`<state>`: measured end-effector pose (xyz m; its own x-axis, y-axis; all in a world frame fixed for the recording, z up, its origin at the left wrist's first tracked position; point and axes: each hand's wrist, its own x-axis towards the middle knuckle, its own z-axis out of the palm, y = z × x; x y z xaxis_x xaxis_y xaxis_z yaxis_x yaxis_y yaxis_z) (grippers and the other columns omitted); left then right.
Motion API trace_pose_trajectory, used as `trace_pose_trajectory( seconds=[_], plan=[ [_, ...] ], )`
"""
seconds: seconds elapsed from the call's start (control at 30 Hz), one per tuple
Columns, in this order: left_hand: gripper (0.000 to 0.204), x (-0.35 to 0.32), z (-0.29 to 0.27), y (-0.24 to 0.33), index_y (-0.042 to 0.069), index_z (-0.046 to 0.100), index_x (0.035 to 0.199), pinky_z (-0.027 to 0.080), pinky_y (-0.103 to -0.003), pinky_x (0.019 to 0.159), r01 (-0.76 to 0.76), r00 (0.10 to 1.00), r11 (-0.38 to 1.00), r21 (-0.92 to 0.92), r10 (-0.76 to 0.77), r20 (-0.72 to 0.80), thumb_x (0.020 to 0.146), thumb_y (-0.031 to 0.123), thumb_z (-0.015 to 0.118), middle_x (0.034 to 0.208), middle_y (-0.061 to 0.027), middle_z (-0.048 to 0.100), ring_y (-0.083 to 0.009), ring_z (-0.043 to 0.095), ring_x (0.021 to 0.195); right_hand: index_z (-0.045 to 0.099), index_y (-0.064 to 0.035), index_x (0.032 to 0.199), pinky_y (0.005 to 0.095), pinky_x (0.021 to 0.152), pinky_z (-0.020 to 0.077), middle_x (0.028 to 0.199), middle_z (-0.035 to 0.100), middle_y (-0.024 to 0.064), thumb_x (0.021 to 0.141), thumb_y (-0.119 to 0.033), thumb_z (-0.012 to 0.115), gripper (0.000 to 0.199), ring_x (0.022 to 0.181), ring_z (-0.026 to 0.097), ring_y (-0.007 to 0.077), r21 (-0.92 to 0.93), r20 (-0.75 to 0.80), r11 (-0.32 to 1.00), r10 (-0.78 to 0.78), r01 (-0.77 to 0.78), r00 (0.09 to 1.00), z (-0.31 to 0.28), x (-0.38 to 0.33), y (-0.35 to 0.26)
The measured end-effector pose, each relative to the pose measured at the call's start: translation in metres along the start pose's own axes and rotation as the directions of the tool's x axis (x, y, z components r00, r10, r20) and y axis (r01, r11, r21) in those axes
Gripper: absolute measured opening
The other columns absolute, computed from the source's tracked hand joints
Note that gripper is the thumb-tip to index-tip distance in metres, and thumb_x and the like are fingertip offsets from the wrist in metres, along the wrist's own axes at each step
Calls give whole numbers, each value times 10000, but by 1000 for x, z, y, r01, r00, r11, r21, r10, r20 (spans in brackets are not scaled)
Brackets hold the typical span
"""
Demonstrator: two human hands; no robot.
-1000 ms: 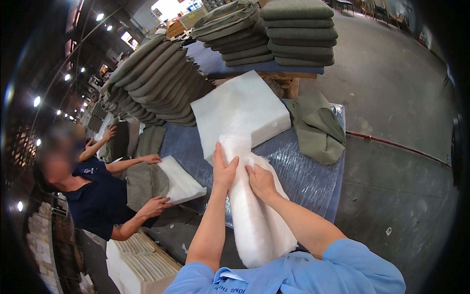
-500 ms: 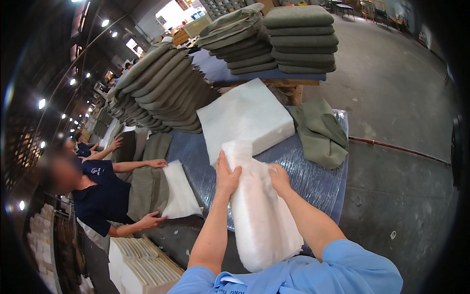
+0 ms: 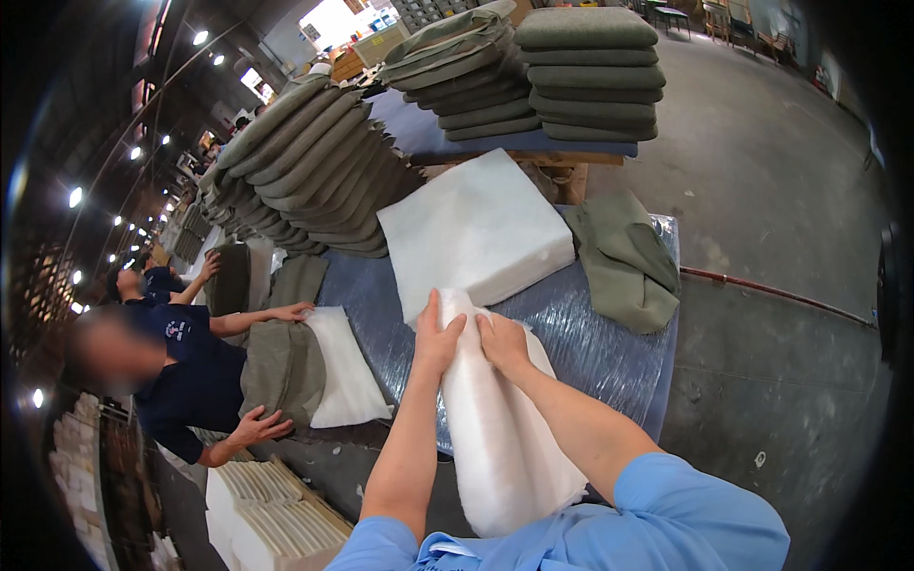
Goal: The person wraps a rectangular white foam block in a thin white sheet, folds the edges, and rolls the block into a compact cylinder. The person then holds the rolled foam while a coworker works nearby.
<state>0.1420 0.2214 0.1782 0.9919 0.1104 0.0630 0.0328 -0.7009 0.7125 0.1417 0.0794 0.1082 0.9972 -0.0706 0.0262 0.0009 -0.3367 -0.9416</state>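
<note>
A soft white sheet of batting, folded lengthwise over itself, stretches from the table toward my chest. My left hand is closed on the left side of its far end, thumb on top. Close beside it, my right hand grips the fold's right edge, fingers partly hidden. Whether a foam pad lies inside the batting cannot be seen. Just beyond my hands lies a thick stack of white batting sheets. To its right rests a crumpled olive-green fabric cover.
The table has a shiny plastic-wrapped blue top. Stacks of olive cushions stand behind, with a leaning pile at left. On the left a co-worker handles a green cover over a white pad. White slabs are stacked below.
My right hand has moved left, close to my left hand, drawing the batting's right side inward. The far end is now narrower and folded. The co-worker's lower hand has shifted left along the cover.
</note>
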Motion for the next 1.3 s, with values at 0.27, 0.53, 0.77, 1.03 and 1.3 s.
trace_pose_trajectory(
  seconds=[0.27,0.53,0.77,1.03,1.3],
  plan=[
    [898,1,2,15,80,244,1684,425,-356,1157,160,985,946,-282,-135,105,930,127,729,1586,-218,485,-293,538,1401,738,4,937,568,898,512,992,723,295,1054,-345,464,459,967,683,501,-191,-33,977,95,-99,995,11,18,57],
    [860,2,-6,2,111,255,1689,413,-347,1165,138,990,975,-172,-129,64,950,125,696,1617,-187,467,-267,513,1430,646,-27,1272,443,1010,508,1267,705,230,1001,-387,634,451,1181,674,379,71,-115,933,359,-353,926,-18,-7,100],
    [859,6,8,15,116,265,1688,420,-349,1160,83,991,990,-116,-69,114,934,123,677,1605,-182,478,-276,521,1421,707,-17,1141,424,996,503,1147,741,215,1035,-518,558,533,1109,685,376,89,182,984,135,-153,974,-20,40,-7],
    [830,6,11,12,163,317,1679,407,-362,1174,71,991,989,-130,-55,122,930,136,675,1611,-193,460,-297,507,1433,750,-14,1072,525,980,497,1160,723,280,1034,-518,485,571,1118,677,459,-228,-6,934,281,-275,960,-13,7,111],
    [816,6,13,5,109,328,1666,387,-362,1188,23,997,998,-62,-19,71,932,146,684,1615,-202,446,-297,487,1449,665,-59,1249,445,967,526,1178,723,247,979,-345,676,393,1106,689,406,207,-12,963,177,-171,984,-39,-18,96]
  ],
)
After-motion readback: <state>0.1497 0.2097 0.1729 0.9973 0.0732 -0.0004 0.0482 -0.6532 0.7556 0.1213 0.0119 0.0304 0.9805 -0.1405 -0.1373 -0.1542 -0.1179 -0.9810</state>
